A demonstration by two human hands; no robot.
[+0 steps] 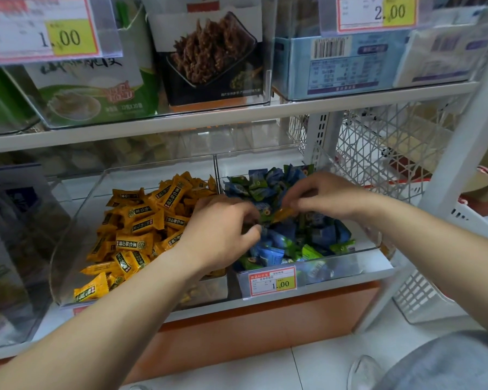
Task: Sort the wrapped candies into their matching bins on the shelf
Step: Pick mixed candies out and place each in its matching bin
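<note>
**Stray orange caught in the blue bin**

Both hands are sunk in the right bin (347, 263), where blue and green candies (282, 243) are heaped. An orange candy (283, 213) is pinched at the curled fingertips of the right hand (330, 197). The left hand (223, 232) is curled into the pile; whether anything is held cannot be told. With so light a pinch, the stray could be dropped and buried, or neighbours flicked into the left bin (78, 220).
</note>
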